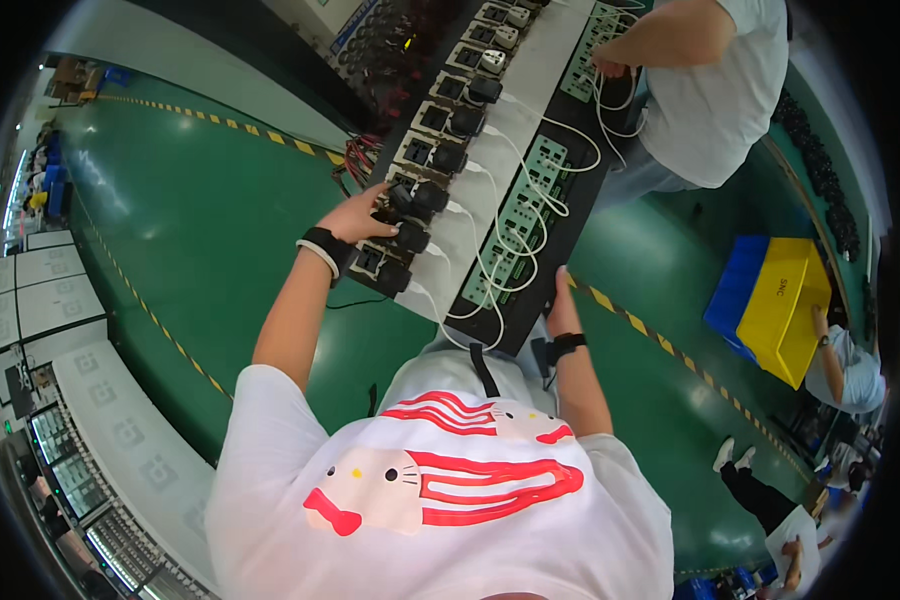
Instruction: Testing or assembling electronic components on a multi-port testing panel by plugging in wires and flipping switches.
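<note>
Black power adapters stand plugged into a row of socket blocks along the bench's left side. My left hand (358, 217) reaches in from the left, its thumb and fingers around a black power adapter (400, 202) in the near part of the row. Just nearer sits another black adapter (411, 238), close to my thumb. White cables (498, 215) run from the adapters across to a green circuit board (515, 225) with ports. My right hand (563, 308) is at the bench's right edge, a digit pointing up along it; its other fingers are hidden.
A co-worker (715, 90) handles white cables over a second green board (582, 70) farther along the bench. Red wires (362, 158) hang at the bench's left side. Another person holds a yellow bin (782, 305) by a blue bin (735, 290) at the right. Striped tape marks the green floor.
</note>
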A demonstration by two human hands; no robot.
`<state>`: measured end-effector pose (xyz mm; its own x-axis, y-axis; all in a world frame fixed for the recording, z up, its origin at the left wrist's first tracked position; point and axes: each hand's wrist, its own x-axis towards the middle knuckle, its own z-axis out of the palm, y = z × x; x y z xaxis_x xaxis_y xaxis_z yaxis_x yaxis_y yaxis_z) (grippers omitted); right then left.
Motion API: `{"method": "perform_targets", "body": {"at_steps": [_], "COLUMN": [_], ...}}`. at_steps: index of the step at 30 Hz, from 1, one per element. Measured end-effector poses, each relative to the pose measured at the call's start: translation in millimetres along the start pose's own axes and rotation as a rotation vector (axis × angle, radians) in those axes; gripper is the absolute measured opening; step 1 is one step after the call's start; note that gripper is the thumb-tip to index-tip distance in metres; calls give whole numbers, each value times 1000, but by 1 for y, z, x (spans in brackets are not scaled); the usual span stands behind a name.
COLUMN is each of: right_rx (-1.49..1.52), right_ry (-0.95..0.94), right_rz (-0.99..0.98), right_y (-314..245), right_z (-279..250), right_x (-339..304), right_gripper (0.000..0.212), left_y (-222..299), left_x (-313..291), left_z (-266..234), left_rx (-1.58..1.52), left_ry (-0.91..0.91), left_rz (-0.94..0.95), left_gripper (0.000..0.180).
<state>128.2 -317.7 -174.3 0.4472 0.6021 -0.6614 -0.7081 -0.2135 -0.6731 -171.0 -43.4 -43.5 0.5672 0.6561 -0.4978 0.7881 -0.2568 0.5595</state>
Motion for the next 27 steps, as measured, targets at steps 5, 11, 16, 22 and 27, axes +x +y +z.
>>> {"method": "perform_targets", "body": {"at_steps": [5,11,16,22,27], "right_rx": [127,201,71,-287,-335], "right_ry": [-80,-99,-44,-25,-57], "right_rz": [201,215,-2,-59,-31], "right_y": [10,7,-11,-36,-35], "right_z": [18,10,25,22,10], "right_x": [-9,-1,2,9,19], "right_gripper": [52,41,51,79,80], "left_y": [-6,31,19,-11,79], "left_x": [2,-4,-1,5,-50], "left_z": [3,4,7,0,-22], "left_rx": [-105,106,182,-121,-502], "left_ry": [90,34,180,418,754], "left_rz": [124,101,123,15,53], "left_gripper": [88,86,62,58,55]}}
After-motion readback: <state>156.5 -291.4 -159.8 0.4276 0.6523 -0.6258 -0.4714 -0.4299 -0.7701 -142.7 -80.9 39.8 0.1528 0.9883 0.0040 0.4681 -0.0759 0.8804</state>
